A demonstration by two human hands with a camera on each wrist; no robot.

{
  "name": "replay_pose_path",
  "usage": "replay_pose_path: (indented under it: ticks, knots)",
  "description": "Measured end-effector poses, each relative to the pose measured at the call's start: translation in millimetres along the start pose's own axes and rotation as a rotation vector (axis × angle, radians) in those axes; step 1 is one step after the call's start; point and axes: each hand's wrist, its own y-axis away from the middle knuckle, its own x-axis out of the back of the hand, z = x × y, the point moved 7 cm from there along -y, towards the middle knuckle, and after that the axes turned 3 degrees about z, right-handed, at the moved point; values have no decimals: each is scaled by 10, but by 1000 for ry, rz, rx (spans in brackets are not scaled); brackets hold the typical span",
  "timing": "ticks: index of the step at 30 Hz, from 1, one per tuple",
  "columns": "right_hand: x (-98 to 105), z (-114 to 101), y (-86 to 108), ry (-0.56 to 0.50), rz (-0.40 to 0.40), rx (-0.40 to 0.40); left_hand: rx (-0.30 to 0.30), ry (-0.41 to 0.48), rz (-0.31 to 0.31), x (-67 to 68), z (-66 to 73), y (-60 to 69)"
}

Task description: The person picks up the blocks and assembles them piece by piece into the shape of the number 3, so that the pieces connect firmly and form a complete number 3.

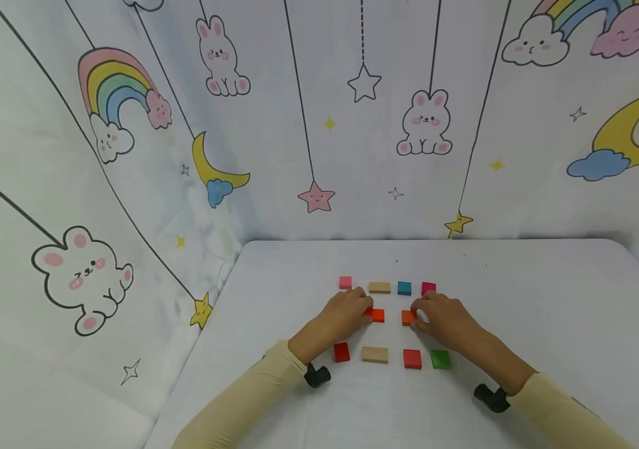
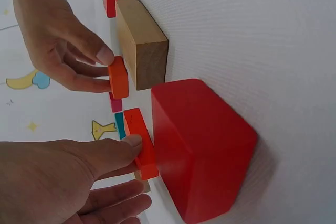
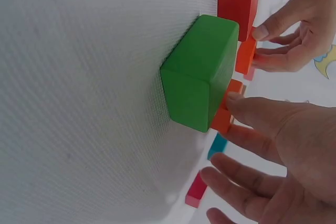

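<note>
Two orange blocks lie in the middle of the table, a gap between them. My left hand point(image 1: 346, 313) pinches the left orange block point(image 1: 376, 315) between thumb and fingers at its left end. At the right orange block point(image 1: 408, 318), my right hand point(image 1: 444, 319) pinches the right end. In the left wrist view the left thumb lies on the near orange block point(image 2: 140, 142), while the other hand holds the far one point(image 2: 119, 78). The right wrist view shows the right thumb and index finger on an orange block point(image 3: 222, 119), partly behind the green block point(image 3: 197, 72).
Nearer the body stand a red block point(image 1: 341, 352), a wooden block point(image 1: 375, 355), another red block point(image 1: 412, 359) and a green one point(image 1: 441, 359). Behind the hands are a pink block point(image 1: 345, 282), a wooden block point(image 1: 379, 287), a blue block point(image 1: 404, 288) and a magenta block point(image 1: 428, 287).
</note>
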Motion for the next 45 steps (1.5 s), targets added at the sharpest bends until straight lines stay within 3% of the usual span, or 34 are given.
replay_pose_path:
  ticks: [25, 45]
  knots:
    - [-9, -25, -34, -36, 21, 3, -16, 0, 3, 13, 70, -29]
    - [-46, -50, -54, -48, -12, -4, -26, -32, 2, 13, 115, -44]
